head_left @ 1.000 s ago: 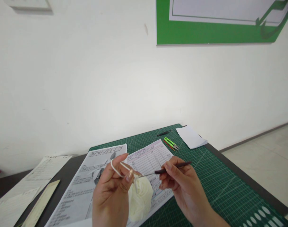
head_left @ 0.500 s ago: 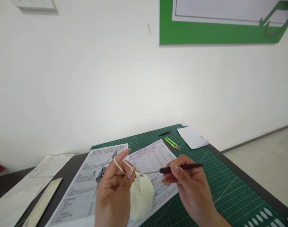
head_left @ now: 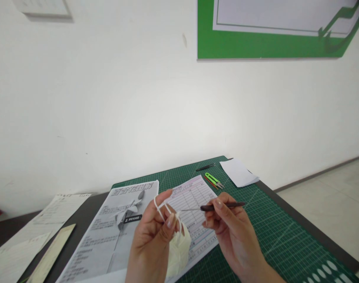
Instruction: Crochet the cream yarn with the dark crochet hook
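My left hand point(head_left: 154, 232) pinches white yarn point(head_left: 159, 210) between thumb and fingers, with a strand looped round the raised index finger. In my right hand point(head_left: 231, 224) is a crochet hook point(head_left: 223, 206) with a dark handle, held like a pen. Its thin metal shaft points left, and the tip meets the yarn at my left fingertips. Behind and below the left hand lies a cream yarn ball point(head_left: 179, 251), partly hidden by that hand. Printed sheets point(head_left: 194, 196) lie beneath both hands.
A green cutting mat point(head_left: 273, 232) covers much of the dark table. Green thread snips point(head_left: 213, 179), dark tweezers point(head_left: 205, 167) and white paper point(head_left: 238, 173) lie towards the back. A printed page with a flower picture point(head_left: 108, 236), handwritten sheets point(head_left: 58, 212) and a pale strip point(head_left: 52, 251) are left.
My left hand has shifted right and slightly down, closer to my right hand. The crochet hook has moved slightly left and up, its tip still at the yarn.
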`<state>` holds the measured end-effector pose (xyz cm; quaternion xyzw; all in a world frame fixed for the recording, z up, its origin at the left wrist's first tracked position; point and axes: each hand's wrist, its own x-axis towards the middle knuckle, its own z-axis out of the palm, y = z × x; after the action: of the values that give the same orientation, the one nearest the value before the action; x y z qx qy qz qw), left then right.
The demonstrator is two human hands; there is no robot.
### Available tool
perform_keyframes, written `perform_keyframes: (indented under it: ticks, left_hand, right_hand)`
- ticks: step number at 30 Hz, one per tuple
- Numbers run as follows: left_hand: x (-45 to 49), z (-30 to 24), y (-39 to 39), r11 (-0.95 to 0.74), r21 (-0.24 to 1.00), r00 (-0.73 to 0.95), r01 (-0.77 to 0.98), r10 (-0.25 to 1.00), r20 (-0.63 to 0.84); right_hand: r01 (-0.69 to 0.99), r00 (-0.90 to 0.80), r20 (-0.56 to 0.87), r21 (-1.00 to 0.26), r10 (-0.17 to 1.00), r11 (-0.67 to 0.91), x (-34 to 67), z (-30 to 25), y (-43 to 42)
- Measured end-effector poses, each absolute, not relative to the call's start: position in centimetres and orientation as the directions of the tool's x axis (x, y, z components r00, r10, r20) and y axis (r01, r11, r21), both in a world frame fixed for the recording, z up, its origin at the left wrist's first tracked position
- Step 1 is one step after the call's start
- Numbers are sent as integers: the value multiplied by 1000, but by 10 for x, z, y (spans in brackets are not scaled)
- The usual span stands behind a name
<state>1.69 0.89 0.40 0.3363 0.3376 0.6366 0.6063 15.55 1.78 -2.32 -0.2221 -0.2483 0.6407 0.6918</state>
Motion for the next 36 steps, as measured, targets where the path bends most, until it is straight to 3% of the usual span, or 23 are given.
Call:
perform_keyframes:
  ticks: [13, 18, 27, 31, 36]
  left_hand:
    - [29, -9, 8, -15, 874, 17, -485, 999, 27]
    - [28, -7, 9, -126, 920, -74, -371, 992, 106]
    - [36, -11, 1, -372, 925, -333, 77, 865, 375]
    - [38, -13, 0, -386, 919, -435, 78, 816, 380]
    - [35, -12, -1, -328, 939, -444, 102, 830, 338]
  right_hand:
    - [-786, 10, 87, -616, 996, 62, 149, -26, 15]
    - [-773, 51, 107, -625, 993, 107, 151, -25, 15]
    - [-687, 111, 158, -701, 981, 190, 149, -24, 11]
    - [-660, 133, 159, -722, 978, 207, 147, -27, 12]
    - [-645, 119, 186, -732, 975, 219, 146, -30, 10]
